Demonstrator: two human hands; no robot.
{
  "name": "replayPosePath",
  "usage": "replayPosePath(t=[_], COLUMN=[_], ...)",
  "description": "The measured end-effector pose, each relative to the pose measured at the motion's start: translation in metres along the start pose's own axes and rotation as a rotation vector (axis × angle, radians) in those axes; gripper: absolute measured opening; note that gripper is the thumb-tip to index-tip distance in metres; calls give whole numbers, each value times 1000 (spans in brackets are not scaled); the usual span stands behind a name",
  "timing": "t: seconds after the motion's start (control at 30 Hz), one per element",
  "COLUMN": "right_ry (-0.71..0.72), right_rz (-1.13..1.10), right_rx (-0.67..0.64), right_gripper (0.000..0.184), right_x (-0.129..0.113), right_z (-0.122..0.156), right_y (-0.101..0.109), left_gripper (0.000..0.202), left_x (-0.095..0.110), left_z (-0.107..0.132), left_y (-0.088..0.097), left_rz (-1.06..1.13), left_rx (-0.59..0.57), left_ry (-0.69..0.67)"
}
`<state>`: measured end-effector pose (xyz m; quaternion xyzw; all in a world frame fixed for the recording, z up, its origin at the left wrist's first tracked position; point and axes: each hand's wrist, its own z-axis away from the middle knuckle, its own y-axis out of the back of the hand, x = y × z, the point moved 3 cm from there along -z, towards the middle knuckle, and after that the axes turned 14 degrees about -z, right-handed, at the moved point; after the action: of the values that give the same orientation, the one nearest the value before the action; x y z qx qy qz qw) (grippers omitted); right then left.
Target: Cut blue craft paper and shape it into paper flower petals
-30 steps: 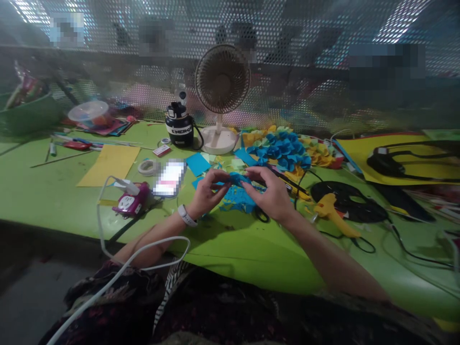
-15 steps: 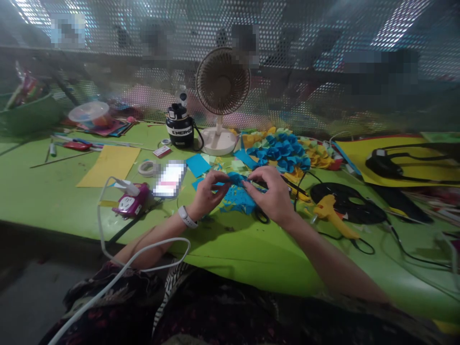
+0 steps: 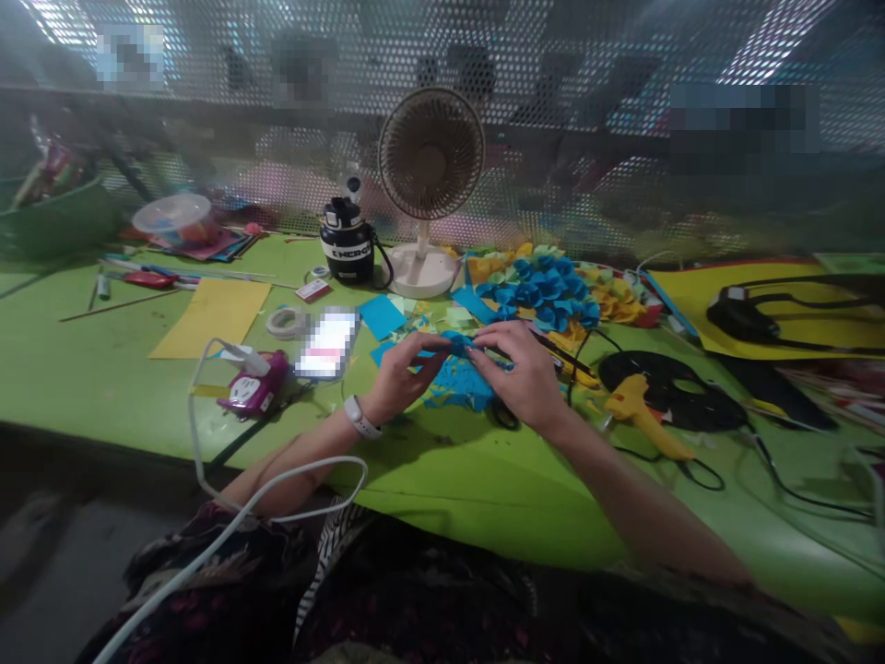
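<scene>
Both hands pinch one small piece of blue paper (image 3: 459, 345) over the green table. My left hand (image 3: 409, 373), with a pale watch on its wrist, grips the paper's left side between thumb and fingers. On the right side, my right hand (image 3: 520, 373) closes thumb and forefinger on the same piece. Beneath them lie blue paper scraps (image 3: 456, 385), and the handle loops of black scissors (image 3: 503, 415) show in part under my right hand. Behind the hands is a heap of folded blue paper pieces (image 3: 543, 290), among yellow and pale green ones.
A white desk fan (image 3: 430, 166) and black jug (image 3: 347, 244) stand at the back. Left are a phone (image 3: 327, 343), a tape roll (image 3: 285, 323) and a purple power socket (image 3: 255, 385). Right lies a yellow glue gun (image 3: 646, 420). A white cable (image 3: 277, 484) loops over my left forearm.
My left fingers have straightened slightly along the blue paper, and the piece looks more bunched between the hands. Otherwise the hands stay in nearly the same place.
</scene>
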<state>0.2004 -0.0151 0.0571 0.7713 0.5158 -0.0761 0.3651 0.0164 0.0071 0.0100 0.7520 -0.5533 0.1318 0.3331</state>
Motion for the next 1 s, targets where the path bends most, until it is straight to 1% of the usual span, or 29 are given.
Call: replayPosePath(t=[0.17,0.4,0.5,0.67,1.0], right_ry=[-30,-25,-19,-33,24], right_rz=[-24,-32,-32,-32,16], right_rx=[-20,-21,-15,-20,7], right_gripper=[10,12,11,10,7], right_x=[0,-1,-2,-2,0], right_z=[0,1,2,2,4], right_y=[-1,-2,-3,-4,-5], left_gripper=[17,22,20,11,10], left_x=[4,5,5,5,8], left_z=[-1,-2,-2,-3,-4], left_y=[2,1,1,2,4], left_rz=[13,14,-28,-110,-89], left_rx=[-34,-64,-41,9,-2], left_ry=[14,61,34,-26,-47])
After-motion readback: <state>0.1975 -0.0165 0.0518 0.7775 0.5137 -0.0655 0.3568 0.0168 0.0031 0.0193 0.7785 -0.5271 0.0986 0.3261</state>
